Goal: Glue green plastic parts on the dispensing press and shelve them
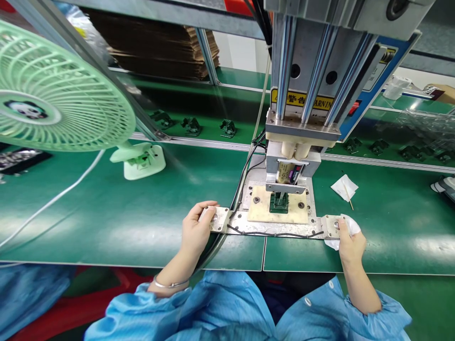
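Note:
My left hand (197, 229) is closed round the left push-button block (222, 219) of a press, its thumb on the button. Over at the other end of the metal base (277, 229), my right hand (351, 245) grips the right push-button block (330, 226), thumb at the button. A crumpled white tissue (351, 224) is tucked between that hand and the block. Between my hands, the press head (293, 163) is over a cream fixture plate (261, 208). In the plate sits a small dark green part (279, 204), partly hidden under the press tool.
A green fan (71, 94) stands at the left, its white cord across the green table (142, 208). Black cables (240, 182) run beside the press. Right of it lie a white tissue and a thin stick (348, 196). Several dark parts (227, 128) line the back strip.

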The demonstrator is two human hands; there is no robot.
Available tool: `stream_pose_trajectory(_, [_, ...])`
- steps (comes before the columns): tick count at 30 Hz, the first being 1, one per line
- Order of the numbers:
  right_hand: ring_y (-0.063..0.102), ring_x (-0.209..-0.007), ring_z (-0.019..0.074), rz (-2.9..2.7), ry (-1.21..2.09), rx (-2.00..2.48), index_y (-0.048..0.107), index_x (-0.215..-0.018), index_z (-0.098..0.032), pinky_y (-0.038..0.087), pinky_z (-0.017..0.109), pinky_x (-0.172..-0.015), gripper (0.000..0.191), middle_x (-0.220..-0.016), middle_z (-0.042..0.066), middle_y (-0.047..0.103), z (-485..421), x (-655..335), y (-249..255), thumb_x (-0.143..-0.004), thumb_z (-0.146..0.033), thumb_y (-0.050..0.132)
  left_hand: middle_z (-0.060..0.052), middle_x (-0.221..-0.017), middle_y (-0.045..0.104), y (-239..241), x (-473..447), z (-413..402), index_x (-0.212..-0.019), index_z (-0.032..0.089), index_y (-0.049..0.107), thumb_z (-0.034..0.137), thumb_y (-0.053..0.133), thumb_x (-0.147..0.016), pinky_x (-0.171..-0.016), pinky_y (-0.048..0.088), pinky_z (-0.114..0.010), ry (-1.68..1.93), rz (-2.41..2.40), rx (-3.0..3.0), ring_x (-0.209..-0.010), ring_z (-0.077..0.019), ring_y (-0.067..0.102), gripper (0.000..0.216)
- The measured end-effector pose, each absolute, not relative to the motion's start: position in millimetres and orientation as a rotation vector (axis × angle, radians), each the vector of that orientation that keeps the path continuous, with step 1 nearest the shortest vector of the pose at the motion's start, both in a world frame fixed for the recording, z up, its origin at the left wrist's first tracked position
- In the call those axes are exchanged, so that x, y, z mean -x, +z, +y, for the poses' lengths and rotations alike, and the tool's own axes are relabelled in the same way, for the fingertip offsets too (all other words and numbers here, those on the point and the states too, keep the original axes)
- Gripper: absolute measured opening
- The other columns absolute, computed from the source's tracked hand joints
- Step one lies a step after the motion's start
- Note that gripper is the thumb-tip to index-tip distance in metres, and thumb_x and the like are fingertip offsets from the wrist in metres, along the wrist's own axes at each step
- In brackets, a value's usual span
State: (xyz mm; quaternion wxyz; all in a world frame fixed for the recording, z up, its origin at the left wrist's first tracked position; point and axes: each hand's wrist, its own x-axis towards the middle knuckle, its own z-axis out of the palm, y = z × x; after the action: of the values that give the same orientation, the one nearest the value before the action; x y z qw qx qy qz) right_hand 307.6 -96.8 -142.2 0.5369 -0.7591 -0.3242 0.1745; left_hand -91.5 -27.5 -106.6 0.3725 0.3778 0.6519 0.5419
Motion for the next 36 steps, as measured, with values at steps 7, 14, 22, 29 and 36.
stream_pose_trajectory(7, [0.069, -0.096, 0.0332, -0.771, 0.409, 1.810, 0.076, -0.100, -0.012, 0.050, 0.044, -0.089, 0.058, -0.095, 0.014, 0.075, -96.5, -307.1, -140.6, -0.075, -0.063, 0.069, -0.006, -0.085, 0.072, -103.7, 90.1, -27.6, -0.089, 0.016, 0.069, 0.046, 0.072, -0.065, -0.063, 0.048, -0.025, 1.388, 1.677, -0.965, -0.069, -0.0163, 0.062, 0.038])
stream_pose_trajectory(14, [0.069, -0.096, 0.0338, -0.767, 0.410, 1.813, 0.076, -0.099, -0.012, 0.050, 0.045, -0.088, 0.061, -0.094, 0.014, 0.075, -95.8, -307.9, -142.2, -0.074, -0.067, 0.067, -0.005, -0.082, 0.071, -99.9, 87.7, -27.8, -0.088, 0.016, 0.069, 0.045, 0.072, -0.064, -0.060, 0.047, -0.025, 1.397, 1.674, -0.957, -0.066, -0.0158, 0.061, 0.038])
stream_pose_trajectory(22, [0.069, -0.096, 0.0340, -0.768, 0.412, 1.808, 0.076, -0.099, -0.011, 0.050, 0.045, -0.089, 0.061, -0.094, 0.014, 0.075, -95.2, -307.4, -141.1, -0.073, -0.066, 0.068, -0.005, -0.083, 0.071, -101.3, 88.4, -27.7, -0.088, 0.016, 0.069, 0.045, 0.072, -0.065, -0.060, 0.048, -0.025, 1.398, 1.668, -0.956, -0.066, -0.0159, 0.062, 0.037])
stream_pose_trajectory(29, [0.069, -0.096, 0.0341, -0.771, 0.417, 1.807, 0.076, -0.100, -0.011, 0.050, 0.045, -0.089, 0.061, -0.093, 0.014, 0.075, -95.7, -308.1, -141.9, -0.074, -0.066, 0.068, -0.006, -0.083, 0.071, -102.1, 88.9, -27.9, -0.089, 0.016, 0.069, 0.046, 0.072, -0.065, -0.060, 0.047, -0.025, 1.394, 1.672, -0.957, -0.067, -0.0160, 0.061, 0.038])
stream_pose_trajectory(36, [0.069, -0.096, 0.0334, -0.775, 0.415, 1.815, 0.076, -0.100, -0.012, 0.050, 0.044, -0.088, 0.059, -0.094, 0.014, 0.075, -96.0, -308.9, -143.2, -0.074, -0.065, 0.068, -0.006, -0.085, 0.072, -101.9, 88.9, -27.9, -0.089, 0.016, 0.070, 0.046, 0.071, -0.065, -0.062, 0.048, -0.025, 1.395, 1.682, -0.969, -0.068, -0.0163, 0.063, 0.038])
